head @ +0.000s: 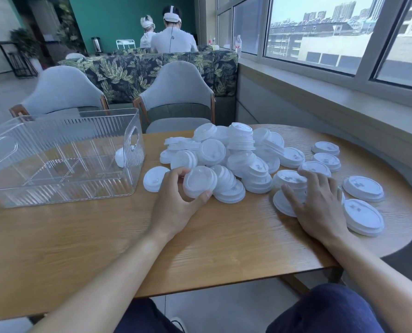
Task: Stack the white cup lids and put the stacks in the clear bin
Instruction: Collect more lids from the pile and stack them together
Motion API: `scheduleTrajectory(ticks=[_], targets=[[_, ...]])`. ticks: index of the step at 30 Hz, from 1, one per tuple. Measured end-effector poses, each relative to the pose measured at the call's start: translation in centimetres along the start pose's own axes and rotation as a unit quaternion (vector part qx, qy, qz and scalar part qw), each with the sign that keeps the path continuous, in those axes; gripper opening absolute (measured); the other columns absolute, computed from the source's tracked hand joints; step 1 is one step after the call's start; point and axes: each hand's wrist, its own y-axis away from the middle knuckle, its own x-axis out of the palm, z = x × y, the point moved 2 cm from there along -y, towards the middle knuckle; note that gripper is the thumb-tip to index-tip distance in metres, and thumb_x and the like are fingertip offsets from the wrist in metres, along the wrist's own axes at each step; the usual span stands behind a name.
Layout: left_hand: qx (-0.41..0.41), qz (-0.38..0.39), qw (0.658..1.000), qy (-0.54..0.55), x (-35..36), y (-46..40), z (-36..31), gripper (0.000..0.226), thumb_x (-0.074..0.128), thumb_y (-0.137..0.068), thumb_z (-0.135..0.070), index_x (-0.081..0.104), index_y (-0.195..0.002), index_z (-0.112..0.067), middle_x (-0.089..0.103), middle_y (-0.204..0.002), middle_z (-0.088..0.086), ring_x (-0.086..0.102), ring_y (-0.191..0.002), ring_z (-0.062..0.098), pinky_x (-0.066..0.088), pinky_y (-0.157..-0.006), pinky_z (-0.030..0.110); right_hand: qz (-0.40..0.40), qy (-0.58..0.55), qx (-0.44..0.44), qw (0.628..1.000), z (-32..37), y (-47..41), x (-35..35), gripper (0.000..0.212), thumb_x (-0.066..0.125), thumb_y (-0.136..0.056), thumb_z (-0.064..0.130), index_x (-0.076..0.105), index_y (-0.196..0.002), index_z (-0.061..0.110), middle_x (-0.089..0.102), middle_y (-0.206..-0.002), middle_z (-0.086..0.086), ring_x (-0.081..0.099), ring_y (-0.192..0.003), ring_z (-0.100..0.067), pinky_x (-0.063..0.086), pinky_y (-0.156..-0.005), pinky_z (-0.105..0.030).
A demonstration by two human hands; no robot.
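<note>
While a tilted short lid stack (200, 183) is gripped by the left hand (176, 205), the right hand (318, 207) is laid flat-fingered on another stack (290, 181). Beside them, the clear bin (61, 159) is seen.

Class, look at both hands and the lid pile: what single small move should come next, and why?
Probably the left hand should carry the short stack of lids it grips over onto the lids under the right hand, nesting them into one taller stack. The clear bin beside the pile holds no stacks yet, and most lids still lie loose.
</note>
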Motion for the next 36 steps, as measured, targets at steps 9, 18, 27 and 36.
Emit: scheduleTrajectory(ticks=[9,18,27,36], targets=[[-0.007,0.045,0.997,-0.069,-4.0,1.1,2.0,0.066,0.084,-0.070,-0.054,0.052,-0.126,-0.034,0.056,-0.124,-0.020,0.057,-0.115,0.004,0.052,-0.098,0.038,-0.029,-0.043,-0.100,0.994,2.3,1.7,-0.6,0.068,0.061,-0.088,0.055,0.046,-0.142,0.017,0.049,-0.139,-0.004,0.034,-0.128,-0.022,0.033,-0.105,-0.041],[-0.027,0.083,0.993,-0.082,-4.5,1.3,1.9,0.070,0.088,-0.075,-0.039,0.050,-0.133,-0.031,0.054,-0.123,-0.026,0.052,-0.112,-0.014,0.038,-0.088,0.003,0.062,-0.110,-0.206,0.970,6.3,4.7,1.0,0.069,0.055,-0.089,0.068,0.043,-0.143,0.026,0.045,-0.138,0.012,0.041,-0.130,-0.011,0.030,-0.101,-0.021],[-0.046,0.096,0.990,-0.093,-4.7,0.8,2.8,0.064,0.087,-0.077,-0.036,0.054,-0.132,-0.029,0.057,-0.122,-0.025,0.054,-0.115,-0.006,0.039,-0.091,0.008,0.196,-0.103,-0.237,0.946,9.3,5.8,2.2,0.071,0.051,-0.090,0.071,0.029,-0.150,0.040,0.032,-0.139,0.034,0.027,-0.132,0.011,0.028,-0.088,-0.004],[-0.051,0.151,0.980,-0.117,-4.4,0.5,2.9,0.080,0.078,-0.071,-0.042,0.048,-0.144,-0.035,0.052,-0.138,-0.020,0.045,-0.132,0.005,0.039,-0.114,0.037,0.216,-0.088,-0.239,0.943,9.1,5.5,2.4,0.071,0.054,-0.090,0.067,0.030,-0.150,0.039,0.033,-0.148,0.027,0.026,-0.139,0.006,0.028,-0.106,-0.017]])
